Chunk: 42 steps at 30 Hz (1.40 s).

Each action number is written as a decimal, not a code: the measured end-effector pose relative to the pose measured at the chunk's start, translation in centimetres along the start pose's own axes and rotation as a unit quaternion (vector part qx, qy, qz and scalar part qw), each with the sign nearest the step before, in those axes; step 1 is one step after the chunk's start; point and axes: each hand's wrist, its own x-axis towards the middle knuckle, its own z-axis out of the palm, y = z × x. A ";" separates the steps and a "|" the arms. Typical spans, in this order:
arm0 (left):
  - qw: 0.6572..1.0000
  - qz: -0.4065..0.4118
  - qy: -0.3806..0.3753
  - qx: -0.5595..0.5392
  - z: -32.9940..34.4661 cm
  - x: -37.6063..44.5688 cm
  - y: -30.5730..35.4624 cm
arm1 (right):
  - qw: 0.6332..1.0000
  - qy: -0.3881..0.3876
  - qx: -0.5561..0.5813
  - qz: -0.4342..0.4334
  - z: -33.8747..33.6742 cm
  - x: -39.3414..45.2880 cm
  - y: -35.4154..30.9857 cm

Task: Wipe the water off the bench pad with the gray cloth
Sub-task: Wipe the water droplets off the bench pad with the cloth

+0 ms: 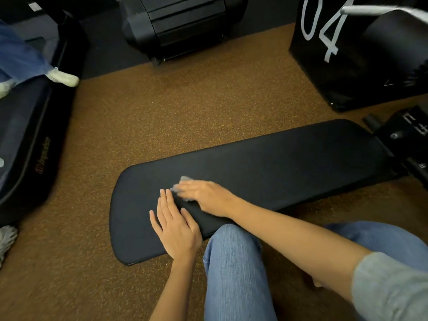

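Gym floor, black bench pad (pixel 266 163) lying across it. Right hand (pixel 206 198) presses the gray cloth (pixel 183 187) flat near the pad's left end; left hand (pixel 176 225) rests open beside it, empty. Best to wipe in overlapping strokes toward the far right end with steady pressure.

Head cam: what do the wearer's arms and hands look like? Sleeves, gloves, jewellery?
Both hands are bare: no gloves, rings or watch visible on the left hand or the right hand. The right arm has a gray sleeve pushed up toward the elbow. The left forearm is bare as far as the frame shows; no sleeve is visible there.
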 end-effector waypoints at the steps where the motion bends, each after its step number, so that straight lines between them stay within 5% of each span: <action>1: 1.000 -0.002 0.002 0.001 0.0 0.0 0.0 | 1.000 -0.020 0.000 -0.022 0.0 -0.2 -0.3; 4: 1.000 -0.006 -0.007 0.014 -0.1 0.0 0.0 | 0.999 -0.009 -0.029 -0.025 -1.5 -0.3 1.4; 8: 0.999 -0.004 -0.024 0.025 -0.1 0.1 -0.1 | 0.984 0.075 -0.013 0.162 -4.2 -1.7 5.2; 16: 0.999 0.005 -0.030 0.040 -0.2 0.1 0.0 | 0.996 -0.076 -0.002 -0.056 -5.1 -9.7 1.9; 22: 0.998 0.013 -0.039 0.043 0.0 0.2 0.0 | 0.984 0.069 -0.091 0.134 -7.2 -10.5 5.9; 28: 1.000 0.009 -0.015 0.012 0.1 0.2 0.0 | 0.997 0.025 -0.065 0.046 -4.7 -14.4 1.5; 33: 0.997 -0.048 -0.044 -0.030 0.0 0.4 3.7 | 0.976 0.110 -0.090 0.163 -6.2 -17.0 3.7; 40: 0.959 0.122 -0.198 -0.163 1.1 1.2 15.3 | 0.977 0.111 -0.115 0.140 -7.6 -20.5 3.8; 42: 0.947 0.157 -0.239 -0.149 1.6 0.6 18.5 | 0.959 0.164 -0.109 0.206 -8.8 -22.3 5.2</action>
